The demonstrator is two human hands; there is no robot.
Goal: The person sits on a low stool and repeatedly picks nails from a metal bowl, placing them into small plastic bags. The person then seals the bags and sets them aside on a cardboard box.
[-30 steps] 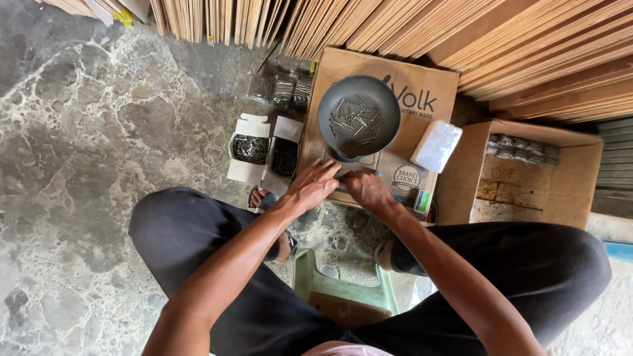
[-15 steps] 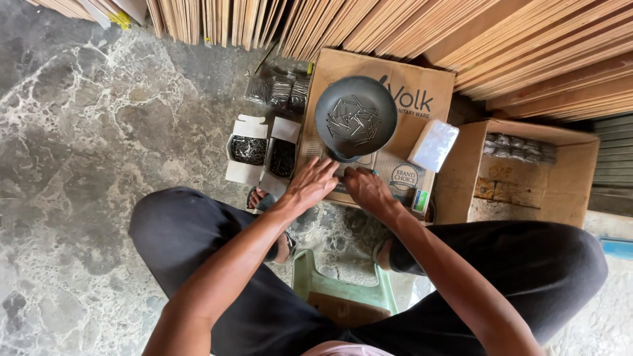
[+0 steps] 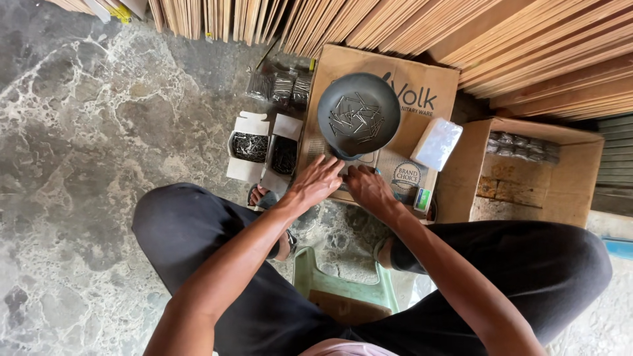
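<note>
Hands meet below a dark bowl (image 3: 358, 113) of nails on flattened cardboard (image 3: 422, 79), left hand (image 3: 318, 182) fingers spread, right hand (image 3: 366, 188) grip unclear, two open nail boxes (image 3: 265, 150) lying leftward.

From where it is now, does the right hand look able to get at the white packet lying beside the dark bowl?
Probably yes. The right hand rests on the cardboard box just below the dark bowl, and the white packet lies on the same box to its right, with nothing between them.

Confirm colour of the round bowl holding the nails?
Dark grey round bowl, matte, nails inside; clearest in the head view.
</note>
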